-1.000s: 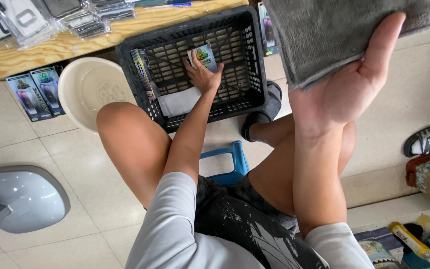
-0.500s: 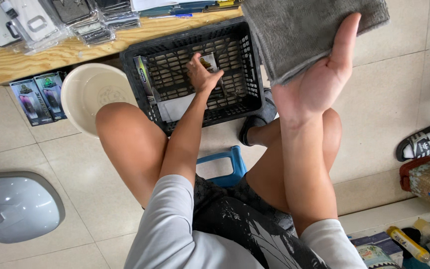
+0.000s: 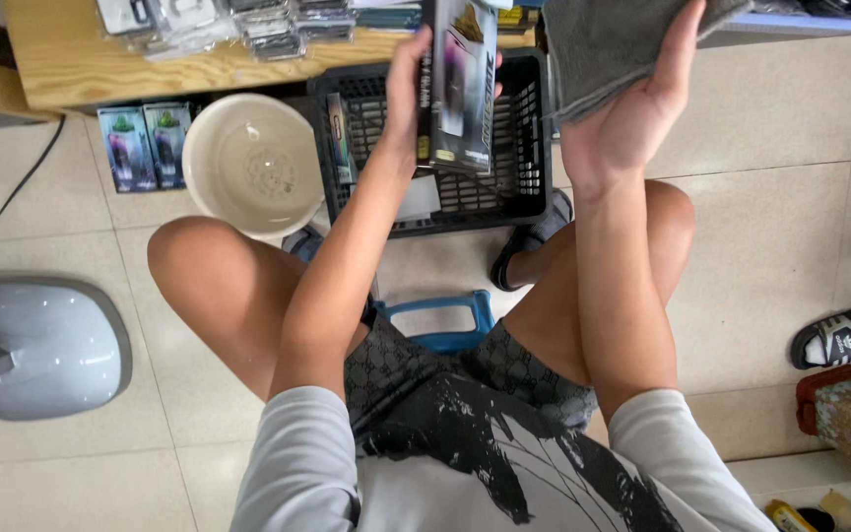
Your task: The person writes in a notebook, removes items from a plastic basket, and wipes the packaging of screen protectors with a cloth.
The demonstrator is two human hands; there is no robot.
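Observation:
My left hand (image 3: 408,84) grips a dark boxed product (image 3: 458,87) and holds it up above the black plastic basket (image 3: 529,148) on the floor in front of me. My right hand (image 3: 632,118) is raised beside it, palm up, holding a folded grey cloth (image 3: 608,39) that drapes over the fingers. The box and the cloth are close together but apart. Inside the basket lie a white card and another slim package (image 3: 339,138). I sit on a low blue stool (image 3: 440,320) with knees spread.
A cream plastic basin (image 3: 253,163) stands left of the basket. Two small green-and-purple boxes (image 3: 145,146) lean under a wooden shelf (image 3: 71,64) holding packaged goods. A grey fan base (image 3: 36,345) sits at the left. Another person's sandalled foot (image 3: 844,335) is at the right.
My left hand has come up out of the basket, lifting the dark box with it. The right hand with the grey cloth stayed raised, shifting slightly as the view tilted.

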